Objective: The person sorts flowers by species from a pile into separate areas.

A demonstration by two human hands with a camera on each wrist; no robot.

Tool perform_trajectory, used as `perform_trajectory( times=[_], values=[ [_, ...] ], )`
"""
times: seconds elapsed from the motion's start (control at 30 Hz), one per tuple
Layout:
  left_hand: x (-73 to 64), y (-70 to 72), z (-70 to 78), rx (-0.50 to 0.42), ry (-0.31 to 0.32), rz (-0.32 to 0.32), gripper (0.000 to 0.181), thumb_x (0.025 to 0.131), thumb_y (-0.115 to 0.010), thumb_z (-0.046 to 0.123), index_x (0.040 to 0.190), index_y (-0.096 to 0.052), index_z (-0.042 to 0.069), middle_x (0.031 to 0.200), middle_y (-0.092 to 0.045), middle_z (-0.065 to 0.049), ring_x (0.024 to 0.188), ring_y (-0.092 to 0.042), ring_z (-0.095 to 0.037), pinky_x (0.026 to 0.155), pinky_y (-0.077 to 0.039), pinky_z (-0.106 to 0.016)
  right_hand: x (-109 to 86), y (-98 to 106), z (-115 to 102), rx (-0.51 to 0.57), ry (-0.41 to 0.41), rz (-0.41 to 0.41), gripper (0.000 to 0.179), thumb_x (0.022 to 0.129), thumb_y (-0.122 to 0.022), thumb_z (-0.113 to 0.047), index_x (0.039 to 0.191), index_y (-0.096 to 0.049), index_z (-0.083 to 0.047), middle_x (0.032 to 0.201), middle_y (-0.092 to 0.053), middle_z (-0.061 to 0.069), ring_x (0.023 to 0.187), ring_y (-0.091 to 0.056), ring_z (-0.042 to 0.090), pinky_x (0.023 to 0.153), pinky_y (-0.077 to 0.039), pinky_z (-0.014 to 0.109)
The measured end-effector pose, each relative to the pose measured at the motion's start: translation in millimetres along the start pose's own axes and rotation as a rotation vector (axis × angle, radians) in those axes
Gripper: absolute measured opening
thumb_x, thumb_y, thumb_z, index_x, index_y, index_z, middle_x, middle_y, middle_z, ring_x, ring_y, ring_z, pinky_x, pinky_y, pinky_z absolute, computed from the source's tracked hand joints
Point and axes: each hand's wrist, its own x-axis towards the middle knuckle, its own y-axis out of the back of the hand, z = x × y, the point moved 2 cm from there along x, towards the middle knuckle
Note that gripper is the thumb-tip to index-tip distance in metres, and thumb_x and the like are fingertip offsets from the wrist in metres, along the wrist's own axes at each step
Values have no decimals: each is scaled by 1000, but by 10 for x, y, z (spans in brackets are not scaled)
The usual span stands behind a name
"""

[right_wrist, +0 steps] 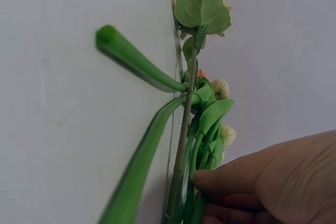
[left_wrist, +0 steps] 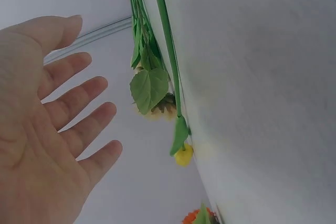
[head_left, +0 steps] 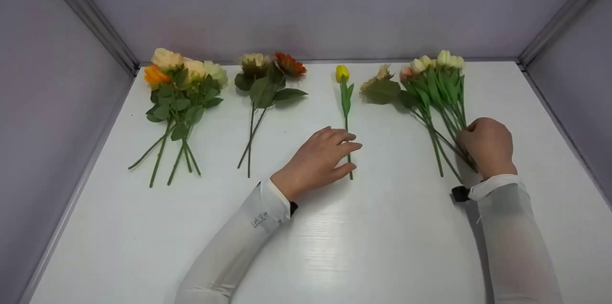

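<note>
A single yellow tulip (head_left: 342,73) lies on the white table, its stem pointing toward the front edge. Over the lower part of that stem hovers my left hand (head_left: 319,160), fingers spread; in the left wrist view its palm (left_wrist: 31,150) is bare and apart from the stem (left_wrist: 169,51). At the right, my right hand (head_left: 490,146) pinches green stems (right_wrist: 194,198) of the pale tulips (head_left: 444,60) between thumb and fingers. How many stems it holds is hidden. A cream flower with a broad leaf (head_left: 382,91) lies across beside these tulips, its stem passing among theirs.
At the far left lies a bunch of peach and orange flowers (head_left: 167,60) with crossed stems. Between it and the yellow tulip are a cream flower (head_left: 253,62) and a red-orange flower (head_left: 289,65). Grey panels (head_left: 315,7) enclose the table's back and sides.
</note>
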Motion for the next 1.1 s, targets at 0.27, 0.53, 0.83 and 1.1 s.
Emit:
perform_trajectory(
  times=[0.27,0.53,0.83,1.1],
  values=[
    [-10,1,1,-22,10,7,40,103,-65,31,140,-64,18,144,-57,-3,138,-47,-20,122,-24,-37,-46,77,-34,-10,-15,13,23,97,-60,-12,87,-70,7,79,-69,20,68,-61,34,56,-44,39],
    [-12,39,2,-101,40,126,29,105,-61,30,130,-70,18,135,-64,-1,129,-56,-19,110,-42,-37,-94,160,-123,30,-30,36,27,101,-54,-15,102,-70,8,89,-69,23,73,-61,34,59,-44,40],
    [-26,90,-18,-372,236,208,21,104,-63,28,121,-75,21,122,-69,11,118,-61,-10,99,-48,-30,-136,82,-522,336,-14,-125,47,102,-61,-45,122,-68,-3,107,-68,18,85,-68,29,69,-58,38],
    [-20,62,-68,-863,427,273,18,101,-69,34,115,-77,27,108,-72,16,101,-65,-8,89,-53,-32,-345,-355,-1135,713,99,-316,46,98,-72,-37,118,-69,5,102,-71,20,86,-71,24,74,-61,34]
  ],
)
